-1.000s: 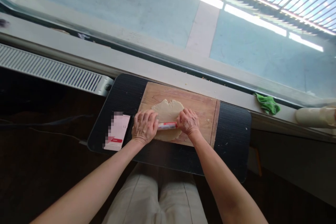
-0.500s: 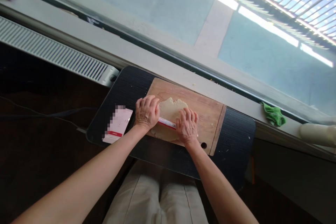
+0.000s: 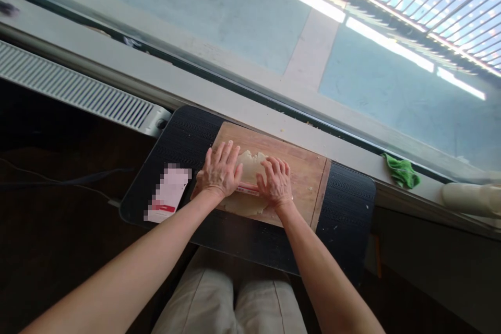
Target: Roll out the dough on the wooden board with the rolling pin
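Observation:
A flat sheet of pale dough point(image 3: 250, 163) with a ragged far edge lies on a wooden cutting board point(image 3: 303, 172). Across the dough rests a thin red and white rod point(image 3: 249, 189) with print on it, used like a rolling pin. My left hand point(image 3: 221, 172) lies over the rod's left end, fingers stretched forward and thumb apart. Over the right end is my right hand point(image 3: 277, 182), palm on the rod, fingers spread and slightly bent. Both ends of the rod are mostly hidden under the palms.
The board sits on a small black table point(image 3: 348, 203). Left of the board lies a partly blurred pinkish-white packet point(image 3: 172, 188). Behind runs a windowsill point(image 3: 270, 117) with crumbs, a green cloth point(image 3: 403, 171) and a cream cylinder point(image 3: 467, 199). A white radiator point(image 3: 78, 83) stands to the left.
The fingers of both hands have straightened from a curled hold, so the palms now lie over the rod. The rod has turned, showing more red. The view has shifted slightly.

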`<action>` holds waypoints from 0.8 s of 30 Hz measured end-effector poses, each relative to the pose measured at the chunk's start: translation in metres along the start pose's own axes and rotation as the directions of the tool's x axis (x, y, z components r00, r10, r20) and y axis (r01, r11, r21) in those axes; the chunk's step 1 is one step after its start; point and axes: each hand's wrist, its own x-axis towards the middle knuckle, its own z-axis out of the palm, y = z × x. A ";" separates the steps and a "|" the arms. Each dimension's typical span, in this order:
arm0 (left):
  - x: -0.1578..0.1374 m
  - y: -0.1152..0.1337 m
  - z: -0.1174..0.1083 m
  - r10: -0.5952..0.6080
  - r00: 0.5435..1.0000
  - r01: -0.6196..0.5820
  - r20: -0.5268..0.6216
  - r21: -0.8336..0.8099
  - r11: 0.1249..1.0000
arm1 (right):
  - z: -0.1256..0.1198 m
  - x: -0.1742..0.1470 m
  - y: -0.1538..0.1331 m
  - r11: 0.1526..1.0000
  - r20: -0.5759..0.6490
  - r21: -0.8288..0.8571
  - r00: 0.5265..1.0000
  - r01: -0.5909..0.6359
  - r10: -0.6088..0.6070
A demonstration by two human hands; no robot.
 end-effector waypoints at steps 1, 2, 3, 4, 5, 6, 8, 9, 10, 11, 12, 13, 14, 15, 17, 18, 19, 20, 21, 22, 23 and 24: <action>0.010 0.001 0.001 -0.041 0.999 0.041 -0.009 -0.003 0.999 | -0.001 0.009 0.003 0.999 0.017 0.011 0.998 0.054 -0.054; 0.018 0.001 0.002 -0.089 0.996 0.089 -0.019 -0.006 0.996 | -0.002 0.017 0.006 0.996 0.026 0.015 0.996 0.087 -0.087; 0.024 0.002 0.004 -0.134 0.991 0.133 -0.027 -0.010 0.991 | -0.003 0.022 0.008 0.995 0.030 0.011 0.995 0.098 -0.098; 0.027 0.002 0.005 -0.168 0.985 0.167 -0.034 -0.015 0.986 | -0.003 0.023 0.009 0.996 0.030 -0.002 0.996 0.088 -0.088; 0.028 0.003 0.005 -0.186 0.982 0.185 -0.037 -0.024 0.983 | -0.003 0.019 0.007 0.998 0.025 -0.019 0.998 0.065 -0.064; 0.027 0.003 0.006 -0.189 0.981 0.188 -0.039 -0.034 0.982 | -0.003 0.010 0.004 0.999 0.018 -0.040 0.999 0.034 -0.033; 0.019 0.004 0.005 -0.196 0.979 0.193 -0.054 -0.061 0.979 | 0.000 -0.015 -0.005 0.997 0.014 -0.075 1.000 -0.018 0.019; 0.012 0.004 0.004 -0.207 0.976 0.202 -0.069 -0.073 0.977 | 0.001 -0.029 -0.010 0.996 0.013 -0.084 0.999 -0.038 0.039; 0.005 0.004 0.002 -0.215 0.973 0.208 -0.086 -0.083 0.975 | 0.003 -0.041 -0.014 0.995 0.022 -0.083 0.999 -0.048 0.050; -0.003 0.003 0.001 -0.212 0.972 0.203 -0.103 -0.087 0.975 | 0.005 -0.048 -0.017 0.995 0.027 -0.075 0.997 -0.064 0.066; -0.011 0.003 0.000 -0.188 0.975 0.179 -0.119 -0.083 0.980 | 0.006 -0.051 -0.019 0.994 0.027 -0.068 0.995 -0.091 0.093; -0.019 0.001 0.000 -0.135 0.983 0.127 -0.124 -0.074 0.989 | 0.007 -0.050 -0.020 0.990 0.022 -0.062 0.992 -0.127 0.128; -0.025 -0.001 -0.001 -0.053 0.992 0.046 -0.114 -0.063 0.997 | 0.008 -0.044 -0.020 0.984 0.012 -0.057 0.985 -0.168 0.169; -0.030 -0.003 -0.001 0.041 0.995 -0.046 -0.092 -0.053 0.998 | 0.008 -0.036 -0.019 0.977 0.001 -0.054 0.978 -0.206 0.207; -0.034 -0.007 -0.001 0.183 0.982 -0.184 -0.040 -0.041 0.982 | 0.008 -0.017 -0.015 0.968 -0.011 -0.047 0.969 -0.246 0.246; -0.034 -0.009 0.000 0.213 0.977 -0.214 -0.021 -0.037 0.976 | 0.008 -0.009 -0.014 0.967 -0.009 -0.044 0.968 -0.251 0.251; -0.033 -0.010 0.001 0.217 0.976 -0.218 -0.009 -0.030 0.976 | 0.007 -0.004 -0.013 0.967 -0.003 -0.043 0.967 -0.253 0.253; -0.032 -0.010 0.002 0.205 0.979 -0.205 -0.007 -0.021 0.979 | 0.007 -0.002 -0.012 0.966 0.004 -0.046 0.967 -0.254 0.254; -0.031 -0.009 0.002 0.188 0.982 -0.188 -0.008 -0.013 0.982 | 0.007 -0.003 -0.012 0.966 0.012 -0.052 0.967 -0.255 0.256; -0.032 -0.007 0.003 0.174 0.985 -0.174 -0.008 -0.008 0.985 | 0.006 -0.007 -0.012 0.966 0.020 -0.060 0.967 -0.251 0.253; -0.035 -0.005 0.003 0.156 0.988 -0.156 -0.010 -0.003 0.988 | 0.006 -0.013 -0.014 0.969 0.028 -0.065 0.970 -0.240 0.242; -0.040 -0.002 0.003 0.131 0.991 -0.131 -0.015 0.001 0.991 | 0.006 -0.021 -0.015 0.973 0.038 -0.068 0.974 -0.220 0.223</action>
